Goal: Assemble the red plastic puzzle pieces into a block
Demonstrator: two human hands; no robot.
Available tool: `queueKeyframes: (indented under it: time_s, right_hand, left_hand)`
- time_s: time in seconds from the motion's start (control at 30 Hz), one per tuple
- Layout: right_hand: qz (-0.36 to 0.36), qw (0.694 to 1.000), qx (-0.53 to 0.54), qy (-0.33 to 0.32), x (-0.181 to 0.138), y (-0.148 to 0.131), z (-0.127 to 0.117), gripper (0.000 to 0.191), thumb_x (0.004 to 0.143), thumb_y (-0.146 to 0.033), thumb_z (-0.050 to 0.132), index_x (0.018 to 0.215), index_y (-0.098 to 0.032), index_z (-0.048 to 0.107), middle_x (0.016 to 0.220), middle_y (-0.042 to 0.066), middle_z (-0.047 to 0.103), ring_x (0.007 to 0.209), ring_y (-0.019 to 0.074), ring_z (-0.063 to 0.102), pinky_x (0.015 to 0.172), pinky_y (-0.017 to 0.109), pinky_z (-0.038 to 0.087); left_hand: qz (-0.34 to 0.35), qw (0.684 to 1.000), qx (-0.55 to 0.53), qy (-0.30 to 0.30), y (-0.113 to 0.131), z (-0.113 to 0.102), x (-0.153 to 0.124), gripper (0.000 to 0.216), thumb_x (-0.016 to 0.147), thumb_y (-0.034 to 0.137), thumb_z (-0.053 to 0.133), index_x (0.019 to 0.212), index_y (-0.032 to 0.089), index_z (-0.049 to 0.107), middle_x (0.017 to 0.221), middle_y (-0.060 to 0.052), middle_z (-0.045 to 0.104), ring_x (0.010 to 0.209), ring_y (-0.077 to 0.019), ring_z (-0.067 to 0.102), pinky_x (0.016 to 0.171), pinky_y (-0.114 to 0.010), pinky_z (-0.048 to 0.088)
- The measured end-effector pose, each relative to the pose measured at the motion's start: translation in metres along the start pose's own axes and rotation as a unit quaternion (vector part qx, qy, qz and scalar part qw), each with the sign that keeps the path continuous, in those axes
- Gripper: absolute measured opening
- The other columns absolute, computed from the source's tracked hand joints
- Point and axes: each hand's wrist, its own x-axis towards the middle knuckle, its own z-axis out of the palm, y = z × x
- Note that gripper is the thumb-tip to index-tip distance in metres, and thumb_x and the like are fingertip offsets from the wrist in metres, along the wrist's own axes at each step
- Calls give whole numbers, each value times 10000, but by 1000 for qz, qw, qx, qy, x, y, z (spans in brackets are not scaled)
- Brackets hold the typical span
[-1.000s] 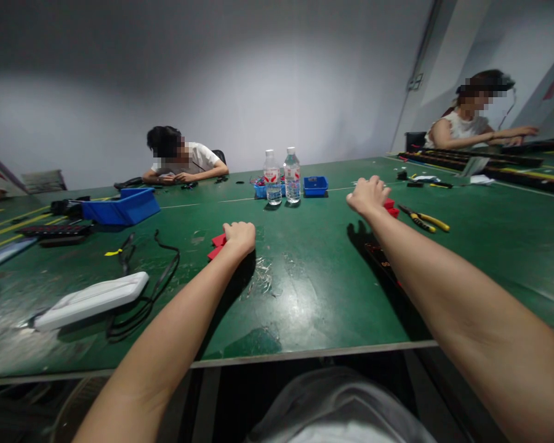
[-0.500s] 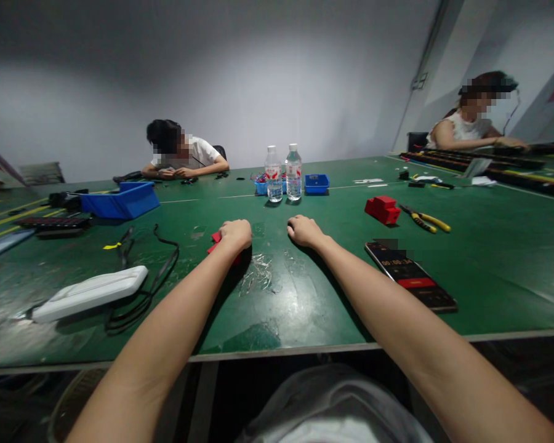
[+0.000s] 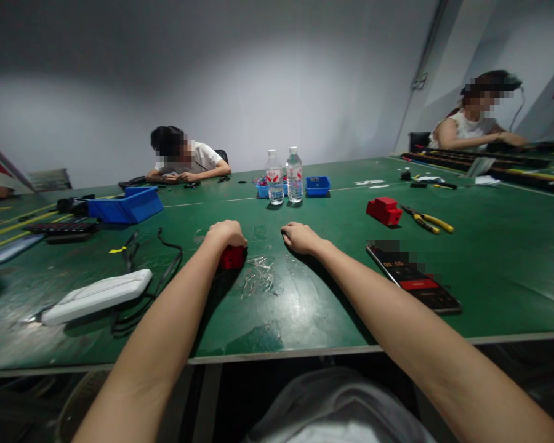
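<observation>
My left hand [image 3: 225,234] is curled over a small red block [image 3: 231,257] on the green table [image 3: 305,295], gripping it from above. My right hand [image 3: 299,237] rests on the table just to the right of it, fingers curled in, with nothing visible in it. Between the two hands lies a patch of clear tape or film [image 3: 258,280] stuck on the table. A second red block [image 3: 384,210] sits further right, beyond my right forearm. A phone [image 3: 413,278] with a lit screen lies to the right of that arm.
Yellow-handled pliers [image 3: 427,220] lie right of the red block. Two water bottles [image 3: 285,176] and small blue bins [image 3: 317,185] stand mid-table. A large blue bin [image 3: 127,206], a white flat device [image 3: 96,296] and a black cable [image 3: 152,274] are on the left. Two other people sit at the table's far side.
My right hand left the far red block and came back to the table beside my left hand. My left hand shifted slightly, and the red piece under it now shows as a block.
</observation>
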Motion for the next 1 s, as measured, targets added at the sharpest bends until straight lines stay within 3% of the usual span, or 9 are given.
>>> queueKeyframes:
  time_s: [0.2, 0.37, 0.47, 0.6, 0.67, 0.73, 0.8, 0.87, 1.0]
  right_hand:
    - [-5, 1000, -7, 3, 1, 1, 2, 354, 938, -268, 382, 1148, -145, 639, 1176, 178, 630, 1046, 277, 622, 851, 347, 464]
    - [-8, 1000, 11, 11, 1, 1, 2, 351, 932, -255, 390, 1140, -141, 650, 1188, 185, 633, 1053, 277, 622, 873, 348, 456]
    - [-7, 999, 47, 15, 2, 3, 4, 327, 926, -265, 429, 1126, -146, 659, 1205, 182, 634, 1081, 267, 607, 910, 341, 437]
    - [7, 977, 206, 47, 9, 6, 4, 273, 933, -288, 461, 999, -148, 686, 1089, 132, 691, 1036, 239, 616, 914, 317, 432]
    - [41, 926, 368, 72, 13, 3, 2, 316, 967, -314, 409, 951, -146, 676, 974, 99, 711, 936, 210, 642, 851, 300, 466]
    - [104, 822, 555, 73, 15, -2, -4, 385, 999, -372, 333, 982, -149, 647, 879, 80, 708, 796, 181, 659, 740, 290, 505]
    - [162, 702, 692, 32, 16, -10, -10, 457, 1007, -453, 273, 1005, -154, 619, 774, 68, 691, 645, 163, 645, 623, 289, 523]
    - [193, 614, 766, -3, 15, -16, -17, 483, 1008, -475, 248, 957, -154, 606, 671, 48, 661, 538, 142, 607, 541, 267, 518]
    - [214, 521, 826, 3, 15, -18, -24, 384, 1008, -367, 310, 829, -151, 573, 599, 23, 627, 498, 112, 589, 496, 208, 508]
  left_hand:
    - [86, 992, -67, 71, 9, 15, 9, 386, 618, 414, 743, 897, 157, 672, 953, -183, 704, 864, -308, 678, 666, -318, 489]
    - [183, 946, -200, 177, 28, 32, 15, 365, 640, 265, 739, 959, 169, 590, 897, -102, 677, 821, -227, 632, 704, -302, 478]
    - [227, 889, -333, 219, 34, 32, 18, 378, 631, 262, 755, 941, 190, 551, 883, -44, 646, 748, -168, 604, 706, -294, 486]
    - [258, 761, -540, 250, 39, 22, 17, 475, 674, 302, 734, 1054, 198, 469, 1016, -37, 607, 693, -99, 605, 662, -247, 487]
    - [290, 715, -590, 240, 42, 19, 15, 504, 673, 305, 734, 1060, 203, 427, 1029, -36, 594, 710, -94, 619, 664, -235, 486]
    - [338, 700, -590, 218, 47, 19, 11, 515, 653, 292, 745, 1025, 208, 400, 978, -18, 589, 737, -107, 623, 678, -241, 489]
    - [388, 710, -550, 209, 51, 22, 7, 507, 632, 258, 747, 991, 207, 393, 930, -5, 572, 768, -123, 612, 704, -261, 493]
    - [425, 732, -481, 230, 55, 26, 5, 485, 613, 212, 738, 975, 199, 416, 938, -14, 552, 816, -144, 592, 749, -292, 495]
    - [461, 777, -343, 258, 60, 32, -1, 455, 600, 124, 684, 1005, 193, 487, 1065, -58, 534, 971, -198, 560, 869, -338, 474]
